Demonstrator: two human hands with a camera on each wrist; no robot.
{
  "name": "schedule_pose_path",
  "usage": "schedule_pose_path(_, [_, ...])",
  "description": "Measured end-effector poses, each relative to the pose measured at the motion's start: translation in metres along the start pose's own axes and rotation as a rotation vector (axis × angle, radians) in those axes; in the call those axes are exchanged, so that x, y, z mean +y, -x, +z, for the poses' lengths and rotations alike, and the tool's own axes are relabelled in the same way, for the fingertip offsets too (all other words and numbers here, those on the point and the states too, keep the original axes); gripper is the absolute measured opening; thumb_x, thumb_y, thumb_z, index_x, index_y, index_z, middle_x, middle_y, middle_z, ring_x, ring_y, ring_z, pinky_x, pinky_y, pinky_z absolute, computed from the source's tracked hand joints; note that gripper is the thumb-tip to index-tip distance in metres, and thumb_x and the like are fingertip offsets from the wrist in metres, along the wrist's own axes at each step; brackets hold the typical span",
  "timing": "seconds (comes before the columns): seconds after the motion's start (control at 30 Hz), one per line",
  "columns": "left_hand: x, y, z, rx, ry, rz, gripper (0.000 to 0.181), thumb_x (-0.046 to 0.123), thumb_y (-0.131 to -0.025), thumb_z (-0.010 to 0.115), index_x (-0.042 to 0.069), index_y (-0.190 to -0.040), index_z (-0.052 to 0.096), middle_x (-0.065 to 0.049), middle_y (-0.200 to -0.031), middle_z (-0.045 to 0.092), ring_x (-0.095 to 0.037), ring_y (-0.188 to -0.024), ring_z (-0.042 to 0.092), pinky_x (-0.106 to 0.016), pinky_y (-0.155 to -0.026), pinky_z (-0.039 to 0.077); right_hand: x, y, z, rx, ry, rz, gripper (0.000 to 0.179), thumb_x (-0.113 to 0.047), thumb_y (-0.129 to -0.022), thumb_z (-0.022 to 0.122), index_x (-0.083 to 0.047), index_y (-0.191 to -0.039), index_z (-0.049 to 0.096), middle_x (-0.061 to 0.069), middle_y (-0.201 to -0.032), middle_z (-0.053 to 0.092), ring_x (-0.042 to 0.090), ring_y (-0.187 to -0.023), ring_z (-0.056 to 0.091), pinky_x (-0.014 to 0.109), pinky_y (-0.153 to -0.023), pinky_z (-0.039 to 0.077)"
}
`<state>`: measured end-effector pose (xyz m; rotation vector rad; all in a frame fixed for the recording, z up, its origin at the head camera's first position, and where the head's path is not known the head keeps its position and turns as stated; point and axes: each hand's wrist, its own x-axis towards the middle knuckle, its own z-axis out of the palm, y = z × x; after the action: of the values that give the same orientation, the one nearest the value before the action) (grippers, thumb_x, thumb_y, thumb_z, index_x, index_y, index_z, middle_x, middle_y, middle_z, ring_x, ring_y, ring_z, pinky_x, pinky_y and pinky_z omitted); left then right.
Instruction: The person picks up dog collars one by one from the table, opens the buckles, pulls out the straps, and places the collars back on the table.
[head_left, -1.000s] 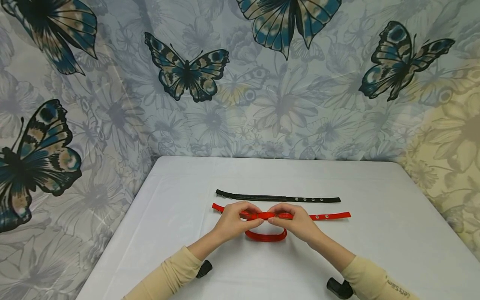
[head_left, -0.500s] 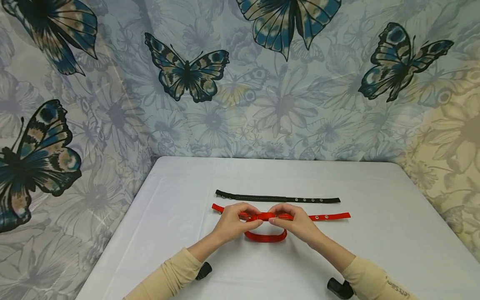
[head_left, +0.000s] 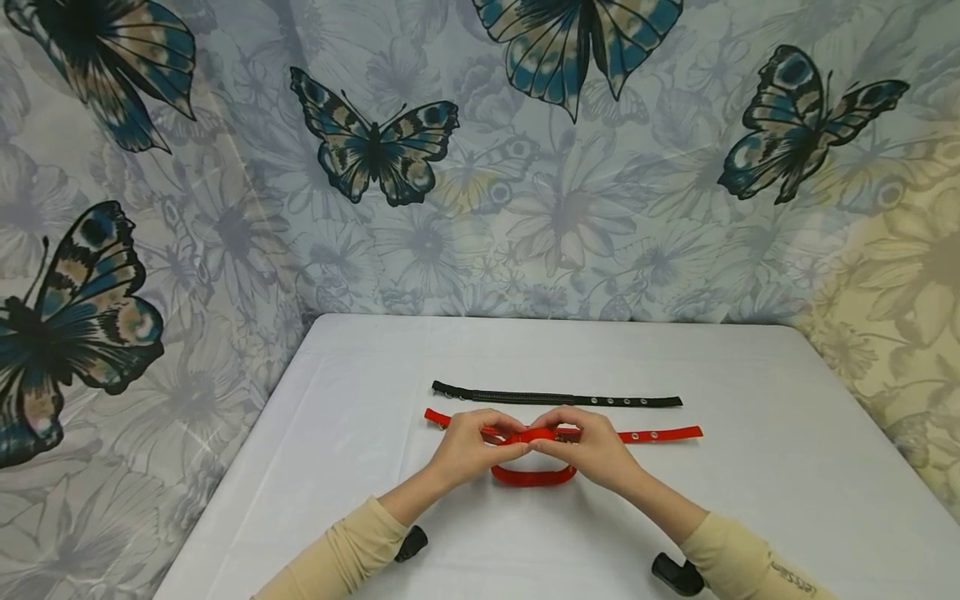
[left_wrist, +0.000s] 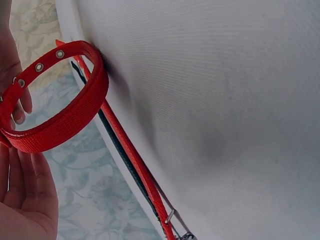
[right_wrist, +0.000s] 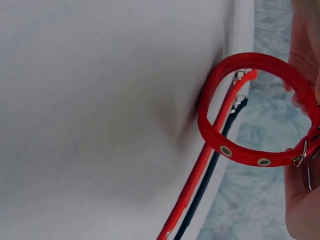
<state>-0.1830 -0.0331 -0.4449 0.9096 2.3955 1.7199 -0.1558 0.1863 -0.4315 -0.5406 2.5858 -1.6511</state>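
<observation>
A red collar, bent into a loop, is held by both hands in the middle of the table. My left hand pinches its upper side from the left. From the right, my right hand pinches the same stretch, with the fingertips of both hands nearly meeting. Metal eyelets dot the strap of the looped collar in the left wrist view. In the right wrist view a metal ring shows on it near the right fingers; the buckle area is largely hidden by the hands.
Behind the hands a second red collar lies stretched flat, partly covered by them. Farther back lies a black collar, parallel to it. Both rest on the white table. A butterfly-patterned cloth hangs behind the table.
My right hand has shifted slightly left, bringing its fingertips closer to those of my left hand. The looped collar is still held; the two flat collars have stayed put.
</observation>
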Motion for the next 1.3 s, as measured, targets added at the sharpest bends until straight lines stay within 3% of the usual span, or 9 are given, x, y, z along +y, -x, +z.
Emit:
schedule_pose_path(0.27, [-0.0024,-0.0001,0.0005,0.01,0.005,-0.017,0.02,0.02,-0.082,0.081,0.013,-0.1,0.076,0.007,-0.093,0.072,-0.009,-0.086,0.067,-0.026,-0.074,0.056,-0.0001,0.0012,0.0015,0.014,-0.083,0.039,0.023,-0.028,-0.084,0.078,-0.016,-0.103,0.072,0.0,-0.103,0.069,0.019,-0.096,0.064,0.027,-0.085,0.054])
schedule_pose_path(0.63, [-0.0051,0.0007,-0.001,0.024,0.036,-0.052,0.019,0.02,-0.082,0.08,0.012,-0.1,0.075,0.007,-0.093,0.072,-0.008,-0.087,0.067,-0.026,-0.076,0.056,0.0049,-0.0014,0.0025,0.019,-0.133,0.156,0.026,-0.031,-0.087,0.074,-0.014,-0.107,0.07,0.003,-0.107,0.069,0.022,-0.101,0.065,0.035,-0.085,0.052])
schedule_pose_path(0.77, [-0.0057,0.0008,-0.0012,0.021,0.049,-0.074,0.02,0.021,-0.082,0.08,0.013,-0.1,0.075,0.007,-0.094,0.072,-0.008,-0.088,0.067,-0.026,-0.077,0.056,0.0054,-0.0036,0.0005,-0.009,-0.122,0.138,0.024,-0.029,-0.087,0.075,-0.015,-0.106,0.069,0.003,-0.107,0.068,0.023,-0.102,0.063,0.033,-0.083,0.054])
schedule_pose_path(0.93, [-0.0062,0.0014,-0.0006,0.028,0.05,-0.073,0.02,0.018,-0.081,0.08,0.012,-0.1,0.075,0.007,-0.094,0.072,-0.009,-0.088,0.067,-0.026,-0.077,0.056,0.0049,-0.0052,-0.0011,-0.056,-0.067,0.044,0.025,-0.029,-0.085,0.077,-0.017,-0.107,0.07,0.001,-0.108,0.066,0.022,-0.099,0.062,0.028,-0.083,0.055])
schedule_pose_path(1.07, [-0.006,0.0013,-0.0002,0.024,0.049,-0.067,0.021,0.02,-0.082,0.08,0.013,-0.101,0.075,0.007,-0.095,0.072,-0.009,-0.088,0.067,-0.027,-0.077,0.056,0.0029,-0.0032,0.0005,-0.033,-0.021,-0.016,0.025,-0.031,-0.083,0.078,-0.02,-0.105,0.072,-0.002,-0.105,0.068,0.018,-0.094,0.065,0.028,-0.079,0.056])
schedule_pose_path(1.3, [-0.0048,0.001,-0.0003,0.011,0.067,-0.089,0.021,0.024,-0.082,0.08,0.014,-0.101,0.075,0.005,-0.095,0.072,-0.013,-0.09,0.067,-0.026,-0.076,0.056,0.0011,-0.0017,0.002,0.039,-0.019,0.058,0.02,-0.032,-0.085,0.076,-0.02,-0.1,0.072,-0.003,-0.1,0.069,0.018,-0.092,0.065,0.029,-0.076,0.056])
